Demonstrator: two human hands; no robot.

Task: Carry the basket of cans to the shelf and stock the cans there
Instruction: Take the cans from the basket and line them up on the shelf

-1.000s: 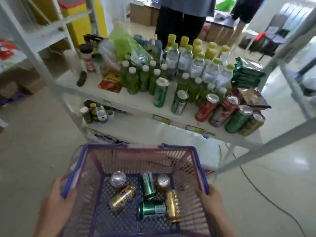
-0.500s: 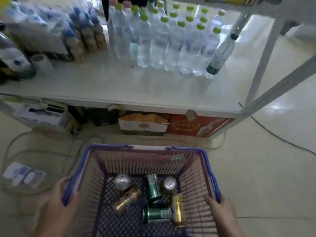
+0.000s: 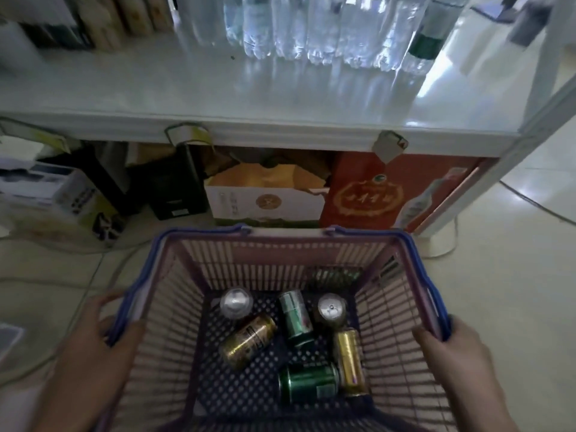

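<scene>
A purple mesh basket (image 3: 280, 241) with blue rim handles fills the lower middle of the view. Several cans lie on its floor: a gold can (image 3: 247, 339), a green can (image 3: 295, 316), another green can (image 3: 307, 386), a gold can (image 3: 349, 360) and two upright silver-topped ones. My left hand (image 3: 90, 347) grips the basket's left rim. My right hand (image 3: 458, 357) grips its right rim. Just beyond the basket stands the white shelf (image 3: 218, 98), with bare surface along its front.
Clear water bottles (image 3: 311, 29) stand at the back of the shelf, darker bottles at the left. Under it sit a red carton (image 3: 389, 194), a white-and-yellow box (image 3: 265, 198) and black boxes. Cables run over the floor. A shelf post (image 3: 542, 126) rises at right.
The view has dropped from the upper shelf with cans and green bottles to the low shelf of water bottles and come closer. Both hands keep hold of the basket.
</scene>
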